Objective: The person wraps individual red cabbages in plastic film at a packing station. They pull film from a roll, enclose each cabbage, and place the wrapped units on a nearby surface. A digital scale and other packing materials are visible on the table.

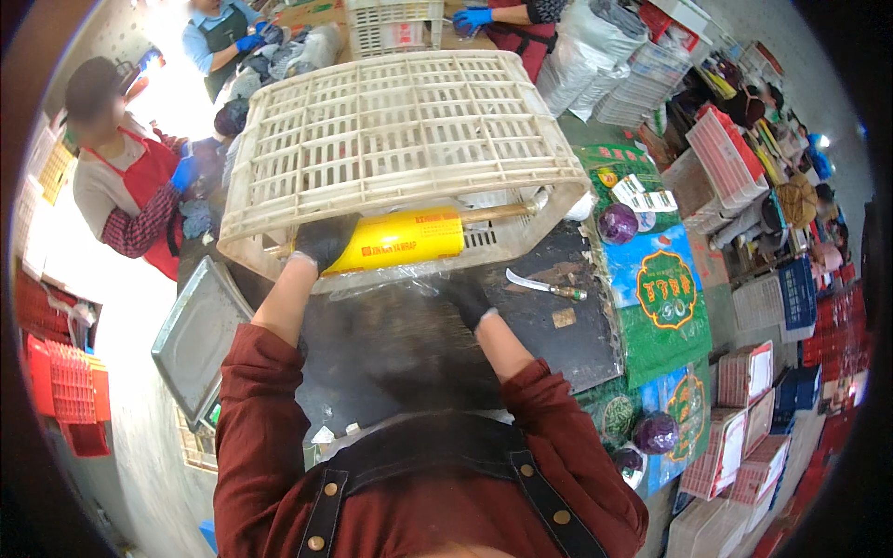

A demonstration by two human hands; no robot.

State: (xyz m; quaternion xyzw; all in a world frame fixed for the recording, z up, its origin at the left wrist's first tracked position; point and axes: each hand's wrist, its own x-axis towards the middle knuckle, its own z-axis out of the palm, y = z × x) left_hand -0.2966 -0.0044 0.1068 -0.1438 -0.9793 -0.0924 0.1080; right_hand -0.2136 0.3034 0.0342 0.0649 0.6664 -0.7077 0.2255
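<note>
A white plastic crate (418, 125) lies on its side on the dark work table (391, 349), its open side facing me. Across that opening runs a wooden stick (499, 212) carrying a yellow roll of plastic wrap (401, 240). My left hand (328, 240), in a black glove, grips the roll's left end. Clear film (418, 284) hangs below the roll and reaches the fingers of my right hand (466, 300), also black-gloved. Those fingertips are blurred but appear to pinch the film. To the right of that hand lies a curved knife (544, 284) with its blade pointing left.
Purple cabbages (617, 223) sit on green and blue printed sacking (659, 279) at the right. A grey metal tray (199, 349) leans at the table's left. Co-workers in blue gloves (185, 173) stand left and beyond the crate. Stacked crates (725, 446) line the right.
</note>
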